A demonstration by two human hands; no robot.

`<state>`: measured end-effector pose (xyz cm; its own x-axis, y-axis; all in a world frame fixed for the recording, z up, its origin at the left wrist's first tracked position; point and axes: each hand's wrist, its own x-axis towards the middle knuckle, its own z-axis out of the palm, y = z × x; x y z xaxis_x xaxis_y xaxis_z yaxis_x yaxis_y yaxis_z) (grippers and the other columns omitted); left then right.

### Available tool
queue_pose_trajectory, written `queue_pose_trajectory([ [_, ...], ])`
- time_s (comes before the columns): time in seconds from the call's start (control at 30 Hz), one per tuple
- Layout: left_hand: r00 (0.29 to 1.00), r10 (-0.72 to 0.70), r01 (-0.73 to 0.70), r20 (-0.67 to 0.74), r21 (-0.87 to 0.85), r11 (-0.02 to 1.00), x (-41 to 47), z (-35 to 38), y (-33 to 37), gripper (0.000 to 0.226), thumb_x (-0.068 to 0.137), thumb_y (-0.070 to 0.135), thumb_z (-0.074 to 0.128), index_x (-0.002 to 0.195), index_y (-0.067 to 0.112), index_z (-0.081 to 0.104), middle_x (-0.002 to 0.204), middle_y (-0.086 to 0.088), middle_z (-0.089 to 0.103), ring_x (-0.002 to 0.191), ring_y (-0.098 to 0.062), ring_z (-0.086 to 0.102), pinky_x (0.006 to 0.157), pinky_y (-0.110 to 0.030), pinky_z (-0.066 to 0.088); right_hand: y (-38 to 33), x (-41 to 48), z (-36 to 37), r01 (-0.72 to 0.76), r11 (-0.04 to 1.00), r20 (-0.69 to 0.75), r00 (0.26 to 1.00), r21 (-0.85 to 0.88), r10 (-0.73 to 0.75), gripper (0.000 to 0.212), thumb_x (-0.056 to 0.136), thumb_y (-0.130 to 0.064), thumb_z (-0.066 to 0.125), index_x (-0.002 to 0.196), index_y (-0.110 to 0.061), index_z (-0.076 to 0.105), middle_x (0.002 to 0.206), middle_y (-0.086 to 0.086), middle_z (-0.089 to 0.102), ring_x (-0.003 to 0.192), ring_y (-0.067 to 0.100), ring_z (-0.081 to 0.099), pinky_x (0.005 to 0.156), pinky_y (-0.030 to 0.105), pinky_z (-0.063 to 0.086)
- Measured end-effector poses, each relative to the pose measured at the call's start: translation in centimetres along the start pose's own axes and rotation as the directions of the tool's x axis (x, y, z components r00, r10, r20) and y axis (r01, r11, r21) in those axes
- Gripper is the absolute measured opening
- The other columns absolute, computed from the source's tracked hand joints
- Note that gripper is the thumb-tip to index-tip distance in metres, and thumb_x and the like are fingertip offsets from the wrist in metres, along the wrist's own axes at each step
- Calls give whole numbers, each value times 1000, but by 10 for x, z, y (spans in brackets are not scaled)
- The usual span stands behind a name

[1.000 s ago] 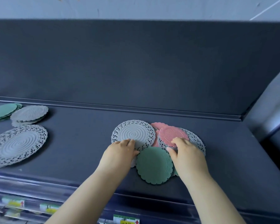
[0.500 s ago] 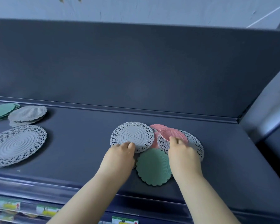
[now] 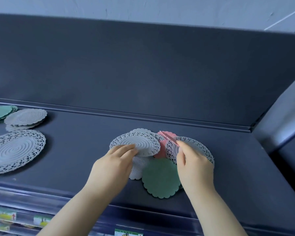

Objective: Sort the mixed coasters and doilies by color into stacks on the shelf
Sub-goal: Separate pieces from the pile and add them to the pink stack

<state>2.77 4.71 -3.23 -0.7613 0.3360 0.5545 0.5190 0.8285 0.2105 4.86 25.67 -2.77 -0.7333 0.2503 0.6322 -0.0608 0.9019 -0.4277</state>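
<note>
A mixed pile lies mid-shelf. My left hand [image 3: 114, 166] pinches the near edge of a grey lace doily [image 3: 140, 143] and tilts it up off the pile. My right hand [image 3: 193, 165] pinches a pink coaster [image 3: 167, 136], lifted on edge above another grey lace doily [image 3: 197, 149]. More pink [image 3: 160, 150] shows underneath. A green scalloped coaster [image 3: 160, 178] lies flat at the front, with a grey ribbed coaster [image 3: 138, 169] partly under my left hand.
At the left of the dark shelf [image 3: 75, 150] sit a large grey lace doily stack [image 3: 14, 150], a grey coaster stack [image 3: 26, 117] and a green stack [image 3: 0, 113]. A back panel rises behind. Price labels [image 3: 128, 233] line the shelf's front edge.
My left hand has lifted the near edge of the grey lace doily. My right hand has raised the pink coaster from flat onto its edge.
</note>
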Motion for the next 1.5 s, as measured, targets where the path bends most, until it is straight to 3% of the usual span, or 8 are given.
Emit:
queue_pose_trajectory([
  [0.2, 999, -27, 20, -26, -218, 976, -9, -13, -12, 29, 88, 26, 45, 97, 17, 71, 97, 10, 68, 89, -5, 59, 76, -16, 47, -32, 6, -1, -58, 964, 15, 998, 260, 57, 25, 83, -1, 61, 103, -13, 71, 63, 3, 67, 50, 17, 55, 58, 26, 43],
  [0.33, 994, -24, -7, -104, -287, 958, -14, -33, -31, 24, 83, 35, 55, 83, 16, 72, 90, 10, 68, 92, -3, 59, 81, -14, 45, -67, 8, 6, -7, 934, 19, 1000, 356, 0, 23, 84, -9, 55, 101, -10, 71, 72, -4, 68, 71, 11, 56, 59, 10, 41],
  [0.57, 950, -24, -55, -312, -242, 969, -26, -85, -103, 22, 83, 24, 62, 82, 5, 73, 91, 3, 69, 101, -10, 62, 90, -24, 47, -147, 1, 44, -2, 912, 101, 994, 410, -43, 22, 86, -5, 60, 102, -14, 70, 69, -9, 67, 71, 6, 58, 60, 1, 39],
  [0.7, 945, -31, -35, -326, -197, 980, -46, -112, -170, 24, 83, 25, 61, 81, 4, 73, 90, 2, 69, 101, -9, 61, 92, -22, 46, -208, -9, 80, 23, 905, 82, 995, 425, -64, 23, 83, -8, 58, 102, -11, 71, 57, -21, 47, 58, -17, 47, 57, -3, 31],
  [0.83, 962, -47, 6, -270, -152, 988, -70, -134, -246, 27, 83, 31, 59, 82, 7, 73, 91, 4, 69, 103, -7, 59, 91, -19, 46, -268, -20, 109, 55, 902, 49, 995, 429, -85, 24, 81, -3, 58, 101, -7, 71, 62, 4, 61, 59, -25, 43, 60, -7, 30],
  [1.13, 985, 144, -119, 94, -232, 965, -103, -136, -349, 34, 85, 44, 52, 90, 19, 74, 102, 11, 69, 104, -3, 59, 87, -20, 48, -348, -51, 155, -38, 924, 77, 997, 380, 9, 23, 83, 0, 62, 102, -12, 71, 88, 3, 72, 70, -9, 49, 71, -5, 34],
  [1.37, 964, 218, -181, 155, -224, 958, -100, -143, -367, 38, 88, 49, 44, 93, 27, 75, 104, 17, 68, 105, -2, 58, 82, -18, 51, -361, -70, 157, -87, 946, 76, 995, 314, 66, 26, 80, -14, 55, 100, -10, 72, 85, 5, 73, 64, -25, 46, 66, -6, 33],
  [1.5, 975, 191, -172, 114, -159, 972, -95, -150, -365, 50, 96, 53, 29, 90, 30, 74, 101, 18, 68, 96, -3, 60, 74, -16, 49, -360, -70, 156, -80, 960, 79, 995, 267, 61, 27, 81, -13, 55, 102, -11, 71, 97, 5, 73, 80, -8, 58, 71, -5, 35],
])
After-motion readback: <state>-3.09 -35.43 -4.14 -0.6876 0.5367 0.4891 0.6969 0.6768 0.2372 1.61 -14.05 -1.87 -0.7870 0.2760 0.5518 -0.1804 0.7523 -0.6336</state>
